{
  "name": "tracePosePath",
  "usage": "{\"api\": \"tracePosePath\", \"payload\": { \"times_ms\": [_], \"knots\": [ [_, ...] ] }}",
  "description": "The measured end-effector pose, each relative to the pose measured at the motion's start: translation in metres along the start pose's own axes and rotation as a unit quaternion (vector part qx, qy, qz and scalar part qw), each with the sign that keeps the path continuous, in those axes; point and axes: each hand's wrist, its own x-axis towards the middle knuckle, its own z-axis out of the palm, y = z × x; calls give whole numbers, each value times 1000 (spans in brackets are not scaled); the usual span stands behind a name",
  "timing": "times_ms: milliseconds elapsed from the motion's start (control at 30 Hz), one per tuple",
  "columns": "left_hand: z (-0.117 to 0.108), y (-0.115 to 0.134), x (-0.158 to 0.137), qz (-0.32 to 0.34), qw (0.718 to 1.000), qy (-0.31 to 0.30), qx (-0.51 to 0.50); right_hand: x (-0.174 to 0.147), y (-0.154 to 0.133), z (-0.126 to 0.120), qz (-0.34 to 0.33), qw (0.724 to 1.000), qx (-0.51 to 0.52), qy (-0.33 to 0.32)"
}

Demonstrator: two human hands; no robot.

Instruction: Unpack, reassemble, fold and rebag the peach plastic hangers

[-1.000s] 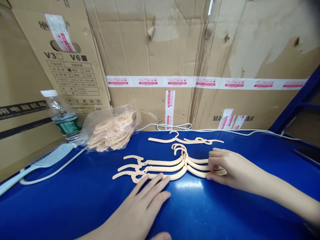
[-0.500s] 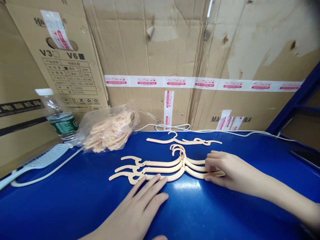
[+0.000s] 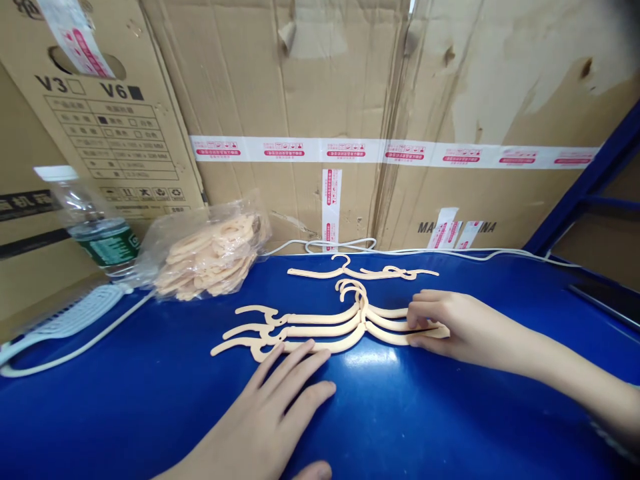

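Three cream-coloured folding clothes hangers lie nested on the blue table, their hooks together at the middle; the nearest hanger (image 3: 345, 345) is in front. My left hand (image 3: 285, 387) lies flat with fingers spread, its fingertips touching the left arm of that nearest hanger. My right hand (image 3: 445, 323) has its fingers curled round the right arms of the stacked hangers, thumb at the nearest one. Its palm hides their right ends. Behind the stack lies another hanger (image 3: 320, 274), apart from both hands, with its right side folded over itself.
A clear bag of cream hanger parts (image 3: 213, 257) stands at the back left, beside a water bottle (image 3: 105, 243) and a pale blue hairbrush (image 3: 83, 317). A white cable (image 3: 435, 253) runs along the foot of the cardboard boxes (image 3: 285, 193). A dark flat object (image 3: 605, 307) lies at far right.
The camera view has shifted slightly, so everything sits a little further left and higher. Both hands keep about the same places on the hangers.
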Motion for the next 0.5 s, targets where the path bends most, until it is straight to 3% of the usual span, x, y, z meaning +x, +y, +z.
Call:
{"api": "tracePosePath", "payload": {
  "times_ms": [500],
  "knots": [
    [15, -17, 0, 34, 999, 37, 19, 2, 8, 4, 3, 999, 37, -32]
  ]
}}
